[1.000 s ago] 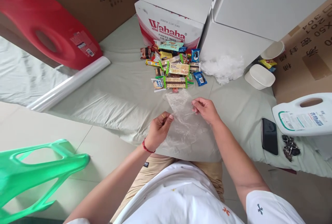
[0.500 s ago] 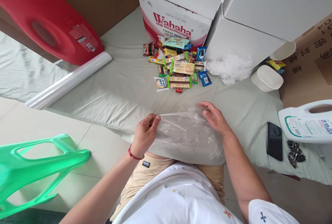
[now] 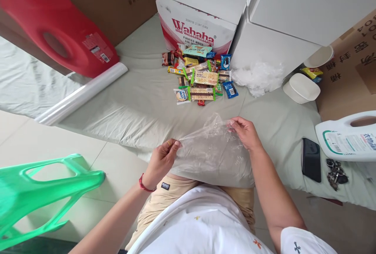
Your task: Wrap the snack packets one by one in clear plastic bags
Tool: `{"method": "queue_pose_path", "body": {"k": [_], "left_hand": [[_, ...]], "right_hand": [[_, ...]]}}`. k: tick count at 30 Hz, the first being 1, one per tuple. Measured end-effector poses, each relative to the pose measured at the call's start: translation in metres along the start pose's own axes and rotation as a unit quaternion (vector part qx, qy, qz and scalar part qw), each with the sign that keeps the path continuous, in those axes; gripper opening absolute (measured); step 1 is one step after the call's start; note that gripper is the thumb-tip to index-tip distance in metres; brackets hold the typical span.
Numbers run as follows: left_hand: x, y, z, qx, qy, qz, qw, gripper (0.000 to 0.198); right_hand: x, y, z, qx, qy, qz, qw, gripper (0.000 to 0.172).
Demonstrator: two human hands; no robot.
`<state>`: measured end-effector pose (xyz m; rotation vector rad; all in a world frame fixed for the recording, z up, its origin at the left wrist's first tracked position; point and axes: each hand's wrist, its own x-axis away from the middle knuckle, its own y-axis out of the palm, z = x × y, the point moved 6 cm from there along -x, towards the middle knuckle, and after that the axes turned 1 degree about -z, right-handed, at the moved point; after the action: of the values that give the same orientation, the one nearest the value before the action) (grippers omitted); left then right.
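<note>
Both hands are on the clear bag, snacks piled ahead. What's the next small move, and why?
Probably part the pinched edges to open the clear plastic bag. The left hand pinches one edge, the right hand the opposite one, and the film between looks crumpled, with no opening visible. The snack pile lies beyond it.

**Open middle, crowded edges**

Free across bare sheet (image 3: 141, 105) between clear bag (image 3: 211, 152) and snack pile (image 3: 201, 77). Blocked beyond by Wahaha box (image 3: 196, 30) and white boxes (image 3: 273, 46). Hemmed on right by crumpled plastic (image 3: 258, 77), 2 white bowls (image 3: 301, 87), phone (image 3: 311, 160), keys (image 3: 336, 173), white jug (image 3: 346, 136). Bounded on left by film roll (image 3: 82, 94) and red jug (image 3: 55, 30), with green stool (image 3: 44, 191) nearer in. Barred close in by the bag, pinched between left hand (image 3: 163, 158) and right hand (image 3: 245, 132).
</note>
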<state>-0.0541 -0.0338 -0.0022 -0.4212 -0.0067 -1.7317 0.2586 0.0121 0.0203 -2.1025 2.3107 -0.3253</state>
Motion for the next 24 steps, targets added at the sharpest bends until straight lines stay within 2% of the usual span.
{"method": "queue_pose_path", "body": {"k": [2, 4, 6, 7, 9, 11, 13, 14, 16, 18, 20, 24], "left_hand": [[0.005, -0.011, 0.007, -0.065, 0.027, 0.017, 0.997, 0.049], [0.011, -0.027, 0.026, -0.174, 0.096, 0.110, 0.974, 0.049], [0.021, -0.034, 0.053, -0.282, 0.190, 0.218, 0.915, 0.052], [0.025, -0.031, 0.066, -0.321, 0.238, 0.247, 0.883, 0.056], [0.028, -0.013, 0.087, -0.371, 0.323, 0.247, 0.835, 0.068], [0.022, 0.011, 0.098, -0.400, 0.382, 0.214, 0.805, 0.074], [0.008, 0.031, 0.099, -0.424, 0.402, 0.188, 0.789, 0.062], [-0.001, 0.037, 0.096, -0.428, 0.393, 0.174, 0.795, 0.050], [-0.022, 0.041, 0.088, -0.404, 0.352, 0.143, 0.832, 0.031], [-0.040, 0.033, 0.078, -0.345, 0.288, 0.135, 0.883, 0.034], [-0.052, 0.019, 0.071, -0.279, 0.225, 0.149, 0.922, 0.037], [-0.071, -0.009, 0.060, -0.204, 0.149, 0.170, 0.952, 0.035]], "right_hand": [[0.002, 0.004, -0.002, -0.017, 0.026, -0.015, 0.999, 0.045], [0.006, 0.009, -0.007, -0.009, 0.025, -0.024, 0.999, 0.045], [0.008, 0.014, -0.012, 0.001, 0.013, -0.029, 1.000, 0.043], [0.009, 0.015, -0.015, 0.005, 0.007, -0.028, 1.000, 0.042], [0.011, 0.019, -0.019, 0.014, 0.001, -0.030, 0.999, 0.041], [0.014, 0.022, -0.024, 0.020, -0.001, -0.036, 0.999, 0.041], [0.016, 0.023, -0.028, 0.019, 0.000, -0.038, 0.999, 0.040], [0.016, 0.022, -0.029, 0.018, 0.002, -0.035, 0.999, 0.040], [0.017, 0.017, -0.029, 0.019, 0.008, -0.020, 1.000, 0.041], [0.016, 0.007, -0.024, 0.023, 0.013, 0.003, 1.000, 0.041], [0.013, -0.003, -0.015, 0.027, 0.019, 0.022, 0.999, 0.042], [0.006, -0.020, 0.005, 0.032, 0.040, 0.050, 0.997, 0.044]]}}
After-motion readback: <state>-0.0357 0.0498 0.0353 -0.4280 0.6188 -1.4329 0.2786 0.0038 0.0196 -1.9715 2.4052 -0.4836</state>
